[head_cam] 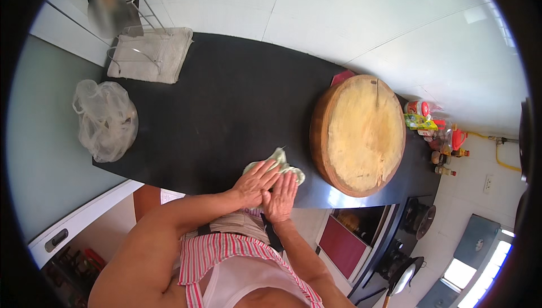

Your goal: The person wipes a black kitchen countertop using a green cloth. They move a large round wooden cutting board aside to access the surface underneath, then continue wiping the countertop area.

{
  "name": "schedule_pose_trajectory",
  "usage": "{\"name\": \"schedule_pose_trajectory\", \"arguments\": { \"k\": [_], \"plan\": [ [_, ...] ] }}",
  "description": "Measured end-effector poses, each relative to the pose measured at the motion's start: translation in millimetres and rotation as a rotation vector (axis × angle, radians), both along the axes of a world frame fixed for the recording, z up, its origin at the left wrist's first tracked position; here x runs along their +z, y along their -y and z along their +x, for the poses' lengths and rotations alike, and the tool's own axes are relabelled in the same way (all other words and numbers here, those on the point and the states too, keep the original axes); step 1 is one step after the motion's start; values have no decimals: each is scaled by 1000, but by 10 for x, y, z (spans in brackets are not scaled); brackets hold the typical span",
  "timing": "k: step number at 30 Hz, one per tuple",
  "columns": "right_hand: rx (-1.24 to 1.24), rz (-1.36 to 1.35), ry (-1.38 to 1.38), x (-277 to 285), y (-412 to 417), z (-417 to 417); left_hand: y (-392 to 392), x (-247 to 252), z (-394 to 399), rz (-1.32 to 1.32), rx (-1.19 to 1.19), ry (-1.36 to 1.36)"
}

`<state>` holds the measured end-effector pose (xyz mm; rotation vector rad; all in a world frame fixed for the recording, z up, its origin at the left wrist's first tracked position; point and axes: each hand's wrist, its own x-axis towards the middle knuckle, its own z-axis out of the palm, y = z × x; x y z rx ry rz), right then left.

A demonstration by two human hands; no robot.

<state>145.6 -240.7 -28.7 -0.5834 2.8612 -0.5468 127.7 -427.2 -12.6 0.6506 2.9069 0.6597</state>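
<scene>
A pale green patterned cloth (279, 157) lies bunched on the black countertop (220, 109), close to its front edge. My left hand (255, 183) holds the cloth down from the left, fingers stretched over it. Beside it my right hand (280, 198) presses on the cloth's near right side, its fingers straight and close together. The thumbs and inner edges of both hands meet. Much of the cloth is hidden under them. To the right of the hands stands a thick round wooden chopping block (366, 136) with a crack in its top.
A bulky clear plastic bag (106, 122) sits at the counter's left end. Behind it, a wire rack (146, 54) with a cleaver (108, 12) stands on a folded cloth (178, 62). Seasoning bottles and jars (444, 136) line the right wall, near gas burners (419, 219) and a wok (406, 278).
</scene>
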Motion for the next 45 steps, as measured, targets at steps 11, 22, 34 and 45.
{"name": "schedule_pose_trajectory", "arguments": {
  "k": [11,22,34,45],
  "plan": [
    [302,169,4,120,1692,-1288,1385,-144,-543,-84,417,-23],
    [475,153,-45,41,2365,-2640,1973,-213,-1676,-132,496,-44],
    [357,67,-170,-58,2483,-2649,2080,-204,-1789,-152,501,-147],
    [424,-2,-47,52,1855,-1282,1410,-210,-285,-120,541,-64]
  ]
}}
